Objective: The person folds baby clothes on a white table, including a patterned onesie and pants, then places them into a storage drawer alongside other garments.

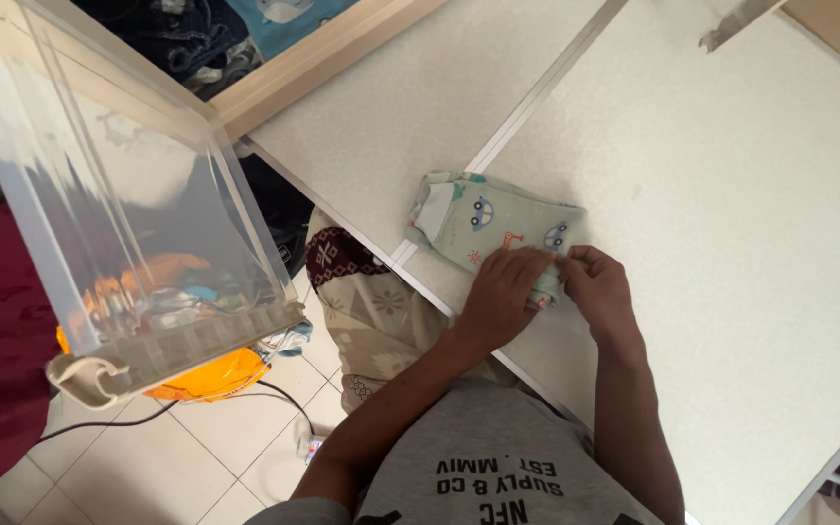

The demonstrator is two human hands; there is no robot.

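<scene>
Left hand (503, 292) lay flat, fingers together, pressing on the near edge of a folded child's garment (483, 226), pale green with small car prints. Right hand (595, 287) was just beside the left, its fingertips pinched shut on the garment's near corner. The garment rested on the white bench (731, 214), directly beyond both hands and touching them, with its far-left end lying across a seam in the bench surface. Both forearms reached over the bench edge from the person's grey shirt (498, 457). Well to the left of the left hand, a clear plastic bin (119, 224) stood tilted, with an orange object (211, 374) under its low end. A patterned cloth (362, 301) hung below the bench edge, near the left forearm, above a tiled floor (196, 447)
</scene>
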